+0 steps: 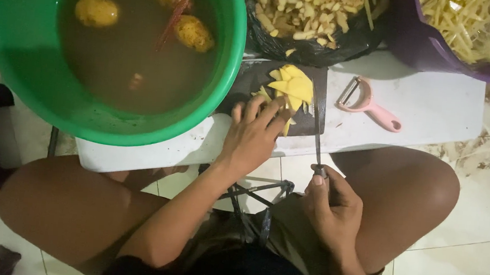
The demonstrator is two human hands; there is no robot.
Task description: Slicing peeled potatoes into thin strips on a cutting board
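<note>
Head view, single entry: left hand (252, 137) is pressing its fingertips onto a small stack of pale yellow potato slices (292, 88), which are lying on a dark rectangular cutting board (248, 78) atop a low white plastic table (428, 109). Right hand (331, 208) is closing around the handle of a thin-bladed kitchen knife (317, 128), whose blade is running up beside the slices on their right. Progress, as a judgement: well along, since a purple plastic tub of thin yellow strips (467, 26) and a black bag of cut yellow pieces (306, 14) are sitting full behind the board, while three whole peeled potatoes (193, 32) are floating in the murky water of a round green plastic basin (44, 91), awaiting cutting. Slices are looking flat, moist, unevenly fanned. Pink-handled peeler (369, 105) is lying idle on the table, right of the board.
</note>
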